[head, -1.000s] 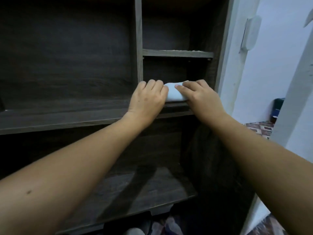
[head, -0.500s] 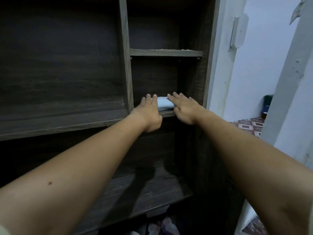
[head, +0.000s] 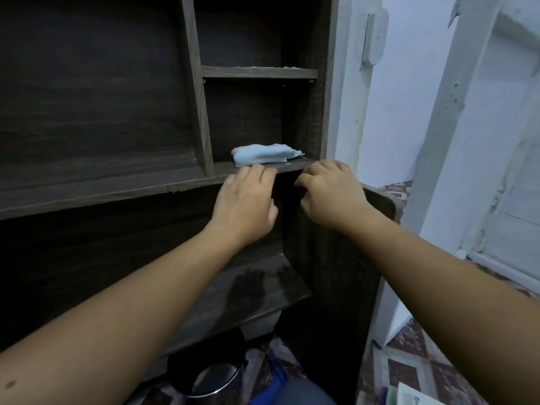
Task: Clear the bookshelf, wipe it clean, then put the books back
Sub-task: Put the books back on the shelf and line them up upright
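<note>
Hands let go of the cloth (head: 263, 154)!
Left hand (head: 245, 206) and right hand (head: 330, 194) draw back to the shelf (head: 131, 191) edge, loose, empty; wiping looks done, books next.

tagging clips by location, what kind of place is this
Probably a room in a home: a wooden bookshelf beside a white door frame, patterned floor tiles, a blue cloth on one shelf.

A room in a home is showing: a dark wooden bookshelf (head: 87, 194) is standing beside a white painted wall (head: 409, 97) and door frame (head: 455, 127), with patterned floor tiles (head: 409, 372) and a steel kettle (head: 211, 381) sitting below.
</note>
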### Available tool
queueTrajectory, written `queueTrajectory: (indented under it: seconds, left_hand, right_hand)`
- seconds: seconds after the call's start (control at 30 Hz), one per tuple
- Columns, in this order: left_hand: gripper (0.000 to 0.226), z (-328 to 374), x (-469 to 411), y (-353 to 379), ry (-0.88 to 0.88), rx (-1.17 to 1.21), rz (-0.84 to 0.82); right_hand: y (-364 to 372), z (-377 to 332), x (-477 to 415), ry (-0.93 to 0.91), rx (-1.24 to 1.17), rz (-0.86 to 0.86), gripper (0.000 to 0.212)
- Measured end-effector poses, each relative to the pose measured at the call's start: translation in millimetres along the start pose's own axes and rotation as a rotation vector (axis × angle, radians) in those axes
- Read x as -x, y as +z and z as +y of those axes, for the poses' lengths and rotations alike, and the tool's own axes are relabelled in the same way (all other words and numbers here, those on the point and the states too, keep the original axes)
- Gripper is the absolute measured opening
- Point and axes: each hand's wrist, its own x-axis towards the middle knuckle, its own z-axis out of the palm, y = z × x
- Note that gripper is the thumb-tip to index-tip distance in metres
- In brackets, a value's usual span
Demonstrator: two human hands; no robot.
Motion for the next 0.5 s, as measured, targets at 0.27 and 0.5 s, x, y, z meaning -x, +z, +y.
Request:
queueTrajectory:
  seconds: [0.27,0.5]
  left_hand:
    - [0.031,81,64,12,0.084,0.132,0.000]
    - [0.029,172,102,50,0.255,0.262,-0.145]
  right_hand:
    - [-11,20,133,0.147,0.116,0.080,0.015]
    - [16,50,258,0.292,0.094,-0.136,0.014]
